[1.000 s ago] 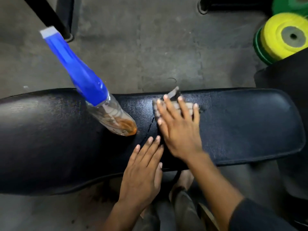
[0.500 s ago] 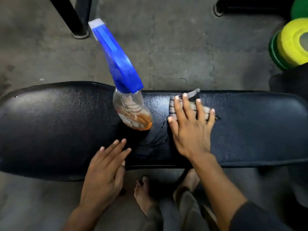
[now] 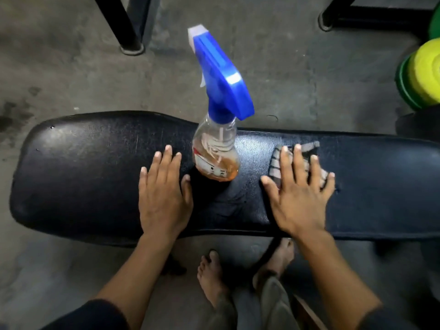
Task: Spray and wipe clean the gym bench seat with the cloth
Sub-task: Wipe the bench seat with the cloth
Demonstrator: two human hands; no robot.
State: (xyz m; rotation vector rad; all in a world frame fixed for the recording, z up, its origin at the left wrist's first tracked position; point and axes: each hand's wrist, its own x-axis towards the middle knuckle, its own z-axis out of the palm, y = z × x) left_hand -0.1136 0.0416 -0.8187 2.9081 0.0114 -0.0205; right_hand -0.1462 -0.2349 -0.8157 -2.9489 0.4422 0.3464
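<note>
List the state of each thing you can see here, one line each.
Spray bottle: upright on the bench, untouched, a little orange liquid at the bottom.
Striped cloth: flat on the seat, pressed under the right hand.
Right hand: open, fingers spread over the cloth.
Left hand: open, palm flat on the seat, beside the bottle.
Bench seat: black, scuffed.

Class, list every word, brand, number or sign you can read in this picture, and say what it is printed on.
No text can be read.
Spray bottle: a red and white label shows through the liquid, too blurred to read.
Bench seat, cloth, yellow weight plate: no markings visible.
</note>
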